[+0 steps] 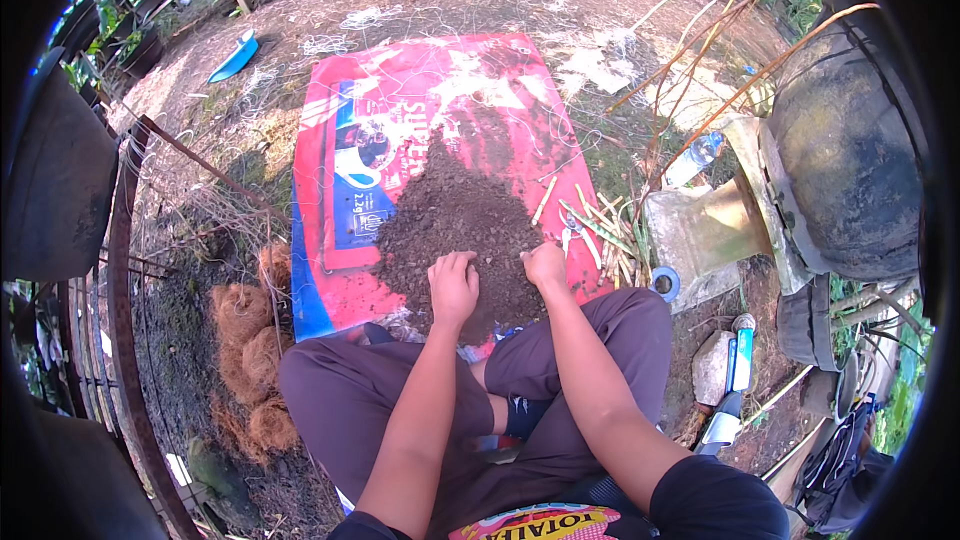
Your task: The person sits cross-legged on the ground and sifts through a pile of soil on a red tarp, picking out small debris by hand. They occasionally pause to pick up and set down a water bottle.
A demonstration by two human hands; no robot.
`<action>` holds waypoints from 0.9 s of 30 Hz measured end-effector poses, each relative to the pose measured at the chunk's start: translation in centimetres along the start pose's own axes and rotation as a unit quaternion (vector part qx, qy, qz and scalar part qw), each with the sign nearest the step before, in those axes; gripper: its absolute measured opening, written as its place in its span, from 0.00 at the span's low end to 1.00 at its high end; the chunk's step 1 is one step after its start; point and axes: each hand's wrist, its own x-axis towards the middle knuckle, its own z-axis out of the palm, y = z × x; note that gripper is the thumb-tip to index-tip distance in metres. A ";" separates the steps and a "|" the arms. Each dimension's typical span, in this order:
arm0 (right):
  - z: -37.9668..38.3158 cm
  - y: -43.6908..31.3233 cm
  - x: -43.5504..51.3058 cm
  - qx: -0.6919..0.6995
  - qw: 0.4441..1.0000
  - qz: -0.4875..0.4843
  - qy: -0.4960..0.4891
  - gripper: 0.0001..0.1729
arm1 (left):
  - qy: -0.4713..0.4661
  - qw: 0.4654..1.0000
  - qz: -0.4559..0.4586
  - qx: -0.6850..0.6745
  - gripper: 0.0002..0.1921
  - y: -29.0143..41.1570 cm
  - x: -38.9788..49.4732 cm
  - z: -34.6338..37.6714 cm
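Note:
A heap of dark, crumbly soil (457, 210) lies on a red and blue printed plastic sheet (352, 240) in front of my crossed legs. My left hand (453, 286) rests palm down on the near part of the heap, fingers slightly bent; whether it holds any soil is hidden. At the heap's right edge is my right hand (545, 267), its fingers curled toward the soil, and their tips are too small to read. Right of it, pruning shears (570, 228) lie among cut pale green stems (611, 240) on the sheet's right edge.
Balls of brown coconut fibre (244, 345) sit on the ground at left, by a rusty metal frame (124, 255). To the right are a roll of tape (664, 283), a plastic bottle (697, 157), a concrete stand (705, 229) and a large pot (840, 142). Tangled string (371, 17) lies beyond the sheet.

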 end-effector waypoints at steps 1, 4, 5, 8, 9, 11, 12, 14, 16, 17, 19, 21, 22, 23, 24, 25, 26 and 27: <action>-0.2 -1.8 -1.6 -0.021 1.000 -0.021 -0.008 0.25 | 0.002 1.000 -0.011 0.008 0.13 -0.9 -0.6 -0.5; -1.1 -4.7 -4.8 -0.063 0.996 -0.056 0.034 0.16 | 0.000 1.000 -0.022 0.018 0.13 -1.2 -0.9 -0.9; 0.1 -3.8 -4.1 -0.062 0.995 -0.065 0.042 0.17 | 0.001 1.000 -0.021 0.019 0.13 -1.1 -0.8 -0.9; 1.8 0.2 -0.8 -0.054 0.993 -0.080 0.070 0.18 | -0.002 1.000 -0.006 0.004 0.13 0.2 0.0 -0.1; 1.6 0.1 -0.9 -0.046 0.993 -0.092 0.064 0.17 | 0.000 1.000 -0.009 0.002 0.13 0.0 -0.2 -0.2; 0.8 0.0 -0.8 0.025 0.997 -0.068 0.012 0.15 | 0.001 1.000 -0.017 0.003 0.13 -0.5 -0.4 -0.4; -0.2 -0.9 -1.0 0.087 0.995 -0.035 -0.037 0.13 | 0.002 1.000 -0.024 0.008 0.13 -1.0 -0.7 -0.6; -1.2 -0.8 -0.4 0.153 0.985 -0.006 -0.073 0.09 | 0.004 1.000 -0.029 0.008 0.13 -1.1 -0.8 -0.6; -1.4 0.2 0.9 0.209 0.977 0.003 -0.048 0.09 | 0.005 1.000 -0.025 0.000 0.13 -0.6 -0.4 -0.4; -1.3 0.4 1.5 0.236 0.971 0.006 -0.037 0.09 | 0.000 1.000 -0.026 0.000 0.13 -0.4 -0.3 -0.4; -0.8 -1.3 1.6 0.318 0.947 0.007 -0.046 0.06 | -0.010 0.999 -0.035 0.007 0.14 -0.6 -0.5 -0.7; -0.2 -3.0 2.0 0.388 0.921 -0.009 -0.038 0.05 | -0.013 0.999 -0.043 0.006 0.14 -0.6 -0.7 -1.1; 0.1 -2.7 3.1 0.310 0.949 -0.054 -0.014 0.08 | -0.016 0.999 -0.039 0.000 0.14 -0.2 -0.4 -0.9; 0.2 -1.9 3.9 0.247 0.961 -0.118 0.030 0.10 | -0.015 0.999 -0.033 -0.007 0.13 0.3 -0.1 -0.7; 0.4 -2.3 3.8 0.183 0.963 -0.184 0.065 0.11 | -0.012 0.999 -0.034 -0.008 0.13 0.1 -0.3 -0.9; 0.4 -2.6 3.8 0.118 0.956 -0.248 0.100 0.13 | -0.010 0.999 -0.033 -0.010 0.13 0.0 -0.4 -1.0; 0.2 -2.8 4.0 0.070 0.974 -0.211 0.045 0.17 | -0.009 0.999 -0.032 -0.011 0.13 0.0 -0.3 -0.9; 0.2 -3.3 3.4 0.028 0.974 -0.224 0.034 0.17 | -0.007 0.999 -0.034 -0.010 0.13 -0.2 -0.3 -1.0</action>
